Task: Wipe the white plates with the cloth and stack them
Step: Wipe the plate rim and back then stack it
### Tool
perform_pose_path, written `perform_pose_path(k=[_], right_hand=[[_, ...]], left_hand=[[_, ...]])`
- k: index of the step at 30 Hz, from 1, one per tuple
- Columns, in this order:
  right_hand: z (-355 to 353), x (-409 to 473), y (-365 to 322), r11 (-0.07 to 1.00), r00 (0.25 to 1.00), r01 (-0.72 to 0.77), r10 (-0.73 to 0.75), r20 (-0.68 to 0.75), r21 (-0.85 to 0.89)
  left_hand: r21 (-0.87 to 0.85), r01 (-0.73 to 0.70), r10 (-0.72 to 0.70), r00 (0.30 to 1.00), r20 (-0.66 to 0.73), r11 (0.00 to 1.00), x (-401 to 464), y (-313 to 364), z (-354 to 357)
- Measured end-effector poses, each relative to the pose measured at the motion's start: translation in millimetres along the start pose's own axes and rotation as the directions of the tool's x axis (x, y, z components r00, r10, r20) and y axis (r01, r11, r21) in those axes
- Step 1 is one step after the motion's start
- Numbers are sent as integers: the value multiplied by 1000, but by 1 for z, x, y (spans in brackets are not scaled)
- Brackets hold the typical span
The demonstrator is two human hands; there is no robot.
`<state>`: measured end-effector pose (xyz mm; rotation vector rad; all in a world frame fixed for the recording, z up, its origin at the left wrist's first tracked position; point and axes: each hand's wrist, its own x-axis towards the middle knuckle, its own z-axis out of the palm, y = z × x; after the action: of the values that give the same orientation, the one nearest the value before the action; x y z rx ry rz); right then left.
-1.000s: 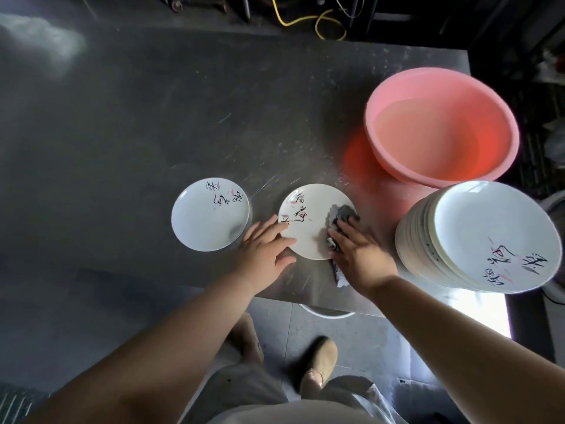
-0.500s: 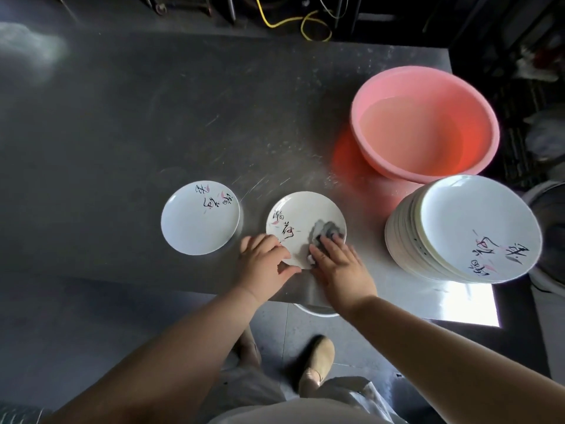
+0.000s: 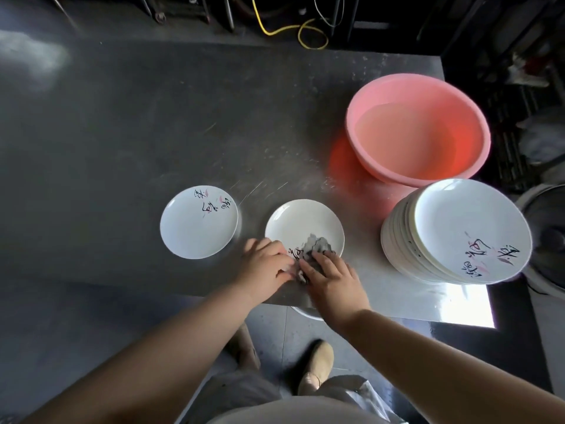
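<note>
Wiping the middle plate: the cloth has swept from its right side to its near edge.

Since a second ago the right hand [image 3: 331, 278] has drawn the crumpled grey cloth [image 3: 316, 245] across the small round white plate with painted script [image 3: 304, 229] toward the person, fingers laid flat and pressing it down, while the left hand [image 3: 264, 269] has slid in to steady the near rim, fingers curled over it; the wipe looks near its end, with stacking onto the single white plate at left [image 3: 198, 221] likely next. The tall stack of white plates [image 3: 455, 234] waits at right, just before the pink plastic basin of water [image 3: 419, 130]. All sit on a scuffed grey metal table [image 3: 122, 133]; beyond it, dark clutter and a yellow cable [image 3: 293, 29].
</note>
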<state>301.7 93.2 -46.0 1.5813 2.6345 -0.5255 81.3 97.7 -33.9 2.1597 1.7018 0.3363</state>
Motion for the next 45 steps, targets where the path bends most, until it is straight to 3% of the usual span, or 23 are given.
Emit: perform_pose_path(k=[2,6,9,14,16,21,24,27,32,36,38,41,43,45], right_hand=[[-8,5,13,998,998,55,-56,-29,-40],[-27,29,43,996,999,-29,27,-26,-85],[-18,24,25,996,994,-94,94,-49,5],[-4,6,1,997,997,76,-76,-18,-24],[-15,17,15,1000,999,16,-17,-50,-12],[-16,26,19,993,990,-116,118,-73,22],[-4,11,-3,1000,998,13,-13,-60,11],[-9,14,9,997,994,72,-72,-80,-2],[-20,23,21,990,990,-111,118,-73,86],[-24,10,6,999,996,0,3,-93,36],[-34,12,8,991,988,-105,113,-102,81],[-57,19,15,879,904,-370,416,-100,302],[-69,25,21,815,847,-466,524,-93,344],[-80,37,24,739,800,-551,600,-4,388]], left_hand=[[18,18,-18,1000,-15,1000,-3,-5,1],[43,24,-20,995,-100,999,-2,-19,-2],[36,24,-18,987,-162,999,-3,-11,4],[29,54,-49,989,-139,998,-7,-2,10],[47,108,-100,985,-140,993,-7,-11,3],[57,4,7,981,-196,998,-1,-14,3],[58,-21,31,981,-190,998,0,-10,8],[79,90,-73,979,-192,993,-3,-19,7],[54,113,-102,980,-169,992,-7,-20,14],[55,181,-170,972,-161,982,-8,-15,14],[21,207,-202,968,-147,978,-7,-14,7],[-188,423,-444,892,-88,886,0,-10,-11],[-280,611,-629,777,32,741,15,-10,-26],[-411,752,-715,641,279,515,34,-10,-40]])
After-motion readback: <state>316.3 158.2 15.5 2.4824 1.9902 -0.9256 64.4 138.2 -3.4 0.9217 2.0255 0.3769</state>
